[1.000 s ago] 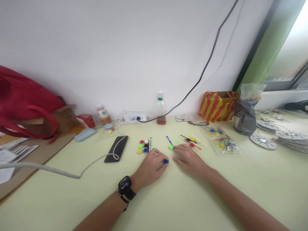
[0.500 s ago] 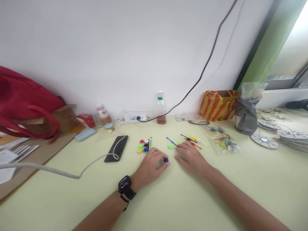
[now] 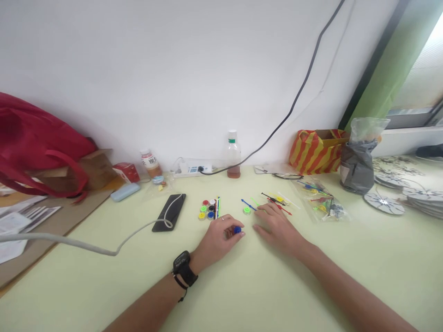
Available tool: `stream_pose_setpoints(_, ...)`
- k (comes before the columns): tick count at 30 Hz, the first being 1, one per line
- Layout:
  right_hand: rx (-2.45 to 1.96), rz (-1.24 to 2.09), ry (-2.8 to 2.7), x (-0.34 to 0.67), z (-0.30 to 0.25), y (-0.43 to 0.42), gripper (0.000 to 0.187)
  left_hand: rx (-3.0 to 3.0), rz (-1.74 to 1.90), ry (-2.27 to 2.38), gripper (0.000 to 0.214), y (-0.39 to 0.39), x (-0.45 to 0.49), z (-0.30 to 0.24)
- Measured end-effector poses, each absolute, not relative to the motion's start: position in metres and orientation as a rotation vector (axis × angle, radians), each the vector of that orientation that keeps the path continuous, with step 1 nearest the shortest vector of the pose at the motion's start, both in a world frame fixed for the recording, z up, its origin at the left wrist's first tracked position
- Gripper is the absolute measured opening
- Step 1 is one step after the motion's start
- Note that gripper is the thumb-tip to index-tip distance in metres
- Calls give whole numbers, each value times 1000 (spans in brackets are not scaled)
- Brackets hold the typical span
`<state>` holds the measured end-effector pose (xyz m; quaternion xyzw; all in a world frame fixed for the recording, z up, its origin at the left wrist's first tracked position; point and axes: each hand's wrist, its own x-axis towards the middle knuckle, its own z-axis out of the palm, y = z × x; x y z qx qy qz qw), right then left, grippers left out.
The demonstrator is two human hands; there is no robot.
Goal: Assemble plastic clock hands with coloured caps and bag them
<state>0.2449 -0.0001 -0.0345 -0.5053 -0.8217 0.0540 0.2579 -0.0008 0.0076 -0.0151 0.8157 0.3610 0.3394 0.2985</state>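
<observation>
My left hand [image 3: 221, 237], with a ring and a black wristwatch, pinches a small blue round piece [image 3: 237, 229] between thumb and fingers. My right hand [image 3: 277, 223] rests low over the table with fingers stretched out, its fingertips at the near end of a blue arrow [image 3: 248, 204]. Whether it touches the arrow I cannot tell. A green round piece [image 3: 247, 210] lies between the hands. Beyond the right fingers are a black arrow [image 3: 270, 198], a red arrow [image 3: 284, 210] and a yellow piece [image 3: 279, 199]. Several coloured round pieces [image 3: 203, 209] stand grouped beside upright-lying thin arrows [image 3: 217, 207].
A black phone [image 3: 169, 213] with a grey cable lies left. Along the wall stand a bottle [image 3: 233, 159], a power strip [image 3: 192, 168] and a striped bag [image 3: 316, 152]. Clear bags of parts [image 3: 323, 200] and white discs [image 3: 384, 204] are at right.
My left fingers have curled a little more around the blue round piece, which is now tilted slightly. My right hand has hardly moved. The whole view has shifted slightly.
</observation>
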Motion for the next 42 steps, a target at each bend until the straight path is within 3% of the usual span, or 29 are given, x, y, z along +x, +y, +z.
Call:
stream_pose_setpoints(12, -1303, 293, -2017, 241, -25, -1, 20, 2052, 925, 954, 21, 6, 0, -13)
stream_pose_setpoints(22, -959, 1009, -1653, 224, -9, -14, 25, 1751, 950, 881, 35, 9, 3, -14)
stream_pose_setpoints(32, -1000, 1030, -1764, 219, -21, -10, 21, 1807, 1036, 852, 29, 10, 0, -12)
stream_pose_setpoints(42, -987, 1225, -1669, 226, -9, -9, 30, 1850, 1101, 866, 29, 15, -3, -19)
